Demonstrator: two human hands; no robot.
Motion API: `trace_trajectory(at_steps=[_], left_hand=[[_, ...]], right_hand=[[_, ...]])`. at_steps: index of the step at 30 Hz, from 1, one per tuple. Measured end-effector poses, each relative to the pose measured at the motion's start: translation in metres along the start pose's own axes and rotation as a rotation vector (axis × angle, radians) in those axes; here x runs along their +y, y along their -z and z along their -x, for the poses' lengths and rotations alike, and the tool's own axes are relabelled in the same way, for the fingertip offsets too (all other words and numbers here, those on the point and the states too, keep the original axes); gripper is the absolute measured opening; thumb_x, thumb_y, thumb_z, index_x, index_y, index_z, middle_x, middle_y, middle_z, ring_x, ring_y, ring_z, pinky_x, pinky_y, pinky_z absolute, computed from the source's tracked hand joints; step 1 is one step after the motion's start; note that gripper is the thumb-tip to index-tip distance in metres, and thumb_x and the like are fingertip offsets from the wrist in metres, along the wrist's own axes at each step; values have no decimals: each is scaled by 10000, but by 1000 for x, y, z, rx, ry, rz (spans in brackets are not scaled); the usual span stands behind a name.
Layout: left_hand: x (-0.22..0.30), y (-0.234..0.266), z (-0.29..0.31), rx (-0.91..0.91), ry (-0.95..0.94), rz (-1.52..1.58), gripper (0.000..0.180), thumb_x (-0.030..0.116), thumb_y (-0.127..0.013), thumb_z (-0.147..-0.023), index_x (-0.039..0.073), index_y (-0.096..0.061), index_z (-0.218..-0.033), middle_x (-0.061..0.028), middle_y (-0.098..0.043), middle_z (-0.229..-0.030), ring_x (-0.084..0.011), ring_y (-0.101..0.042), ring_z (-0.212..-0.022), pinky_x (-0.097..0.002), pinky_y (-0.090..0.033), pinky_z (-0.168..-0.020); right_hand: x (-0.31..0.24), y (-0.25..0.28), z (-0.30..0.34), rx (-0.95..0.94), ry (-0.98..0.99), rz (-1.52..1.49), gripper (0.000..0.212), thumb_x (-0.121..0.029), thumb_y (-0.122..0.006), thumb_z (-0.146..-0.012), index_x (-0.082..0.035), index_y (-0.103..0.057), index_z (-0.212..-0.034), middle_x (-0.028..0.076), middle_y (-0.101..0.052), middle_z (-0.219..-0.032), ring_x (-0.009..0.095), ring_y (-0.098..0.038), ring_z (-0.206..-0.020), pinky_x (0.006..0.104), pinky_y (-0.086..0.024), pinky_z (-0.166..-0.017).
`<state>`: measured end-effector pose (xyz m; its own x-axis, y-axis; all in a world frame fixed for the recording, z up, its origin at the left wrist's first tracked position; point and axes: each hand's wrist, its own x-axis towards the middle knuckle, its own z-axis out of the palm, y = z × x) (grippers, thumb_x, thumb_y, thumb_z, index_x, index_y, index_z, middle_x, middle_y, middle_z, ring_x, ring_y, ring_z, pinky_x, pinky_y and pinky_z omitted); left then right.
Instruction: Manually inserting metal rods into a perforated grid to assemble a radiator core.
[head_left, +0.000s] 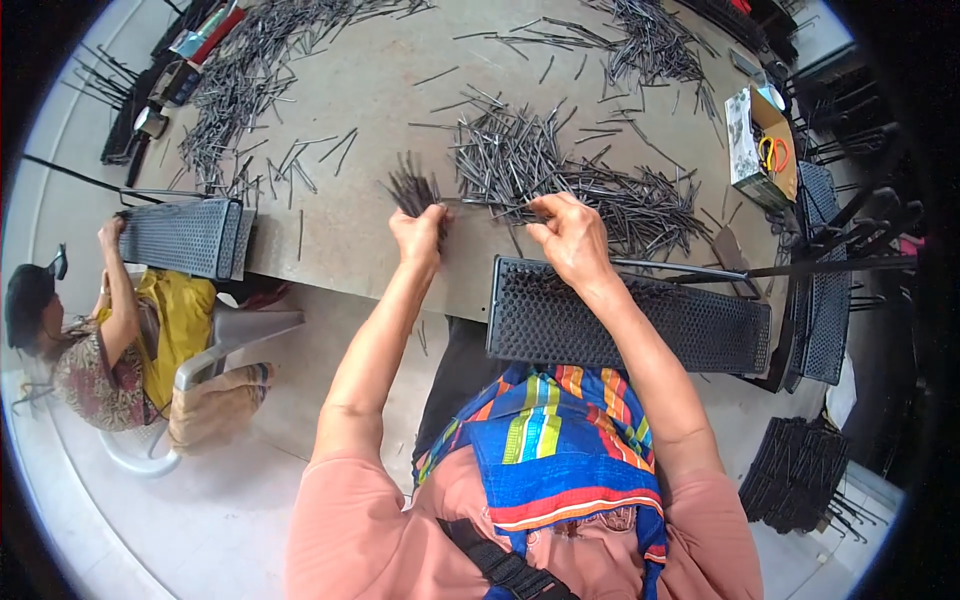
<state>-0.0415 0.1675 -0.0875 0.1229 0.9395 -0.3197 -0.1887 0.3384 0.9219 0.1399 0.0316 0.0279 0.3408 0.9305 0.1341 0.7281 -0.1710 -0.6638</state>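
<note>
My left hand [418, 235] is closed around a bundle of thin dark sticks [412, 185], whose upper ends fan out and are blurred. At the near edge of a big loose pile of the same dark sticks [515, 150], the fingers of my right hand [572, 235] are pinched together. What lies between its fingertips is too small to make out. Under my right forearm, along the table's front edge, sits a long black box-shaped frame [540, 315] with rows of small holes or knobs on its side.
More stick piles lie on the table [370, 100] at the far left and far right. A carton [748, 150] with yellow-and-orange-handled scissors [772, 153] stands at right, beside other black frames [822, 300]. On my left, a seated person [110, 340] handles a similar frame [178, 238].
</note>
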Motion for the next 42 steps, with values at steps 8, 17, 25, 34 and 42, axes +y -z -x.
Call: trace_trajectory(at_steps=[8, 17, 25, 34, 42], left_hand=[[73, -5, 143, -546, 395, 273, 332, -67, -654, -715, -74, -586, -1040, -159, -666, -881, -234, -659, -722, -349, -562, -679], [26, 27, 277, -830, 901, 335, 464, 3, -704, -709, -20, -550, -1146, -153, -663, -945, -254, -670, -849, -379, -566, -764], [33, -5, 269, -531, 671, 162, 217, -65, -656, -748, -25, -630, -960, -112, -667, -815, -192, -659, -684, -320, -546, -616], [29, -25, 261, -363, 710, 144, 268, -98, -668, -762, -24, -663, -1020, -95, -688, -859, -181, -666, -693, -309, -568, -645], [10, -21, 266, -342, 386, -11, 208, -88, -671, -784, -12, -691, -976, -36, -699, -881, -99, -647, -757, -248, -532, -679]], right_hand=[[-41, 28, 36, 8, 130, -326, 549, -130, -756, -752, 1, -580, -1256, 162, -640, -1139, 263, -672, -973, 330, -526, -850], [-23, 4, 140, -691, -82, -805, 516, -378, -625, -890, 25, -632, -1212, 211, -675, -1156, 249, -642, -1098, 329, -471, -961], [9, 24, 173, -265, -458, -1067, 289, -93, -680, -856, 43, -634, -1107, 65, -681, -962, 98, -631, -840, 225, -501, -748], [27, 4, 180, -292, -705, -1173, 134, -25, -710, -810, 32, -678, -926, 34, -646, -726, 61, -531, -541, 244, -516, -495], [12, 8, 176, -245, -715, -1092, 90, -31, -704, -787, 19, -706, -862, -6, -624, -649, 34, -489, -497, 191, -348, -436]])
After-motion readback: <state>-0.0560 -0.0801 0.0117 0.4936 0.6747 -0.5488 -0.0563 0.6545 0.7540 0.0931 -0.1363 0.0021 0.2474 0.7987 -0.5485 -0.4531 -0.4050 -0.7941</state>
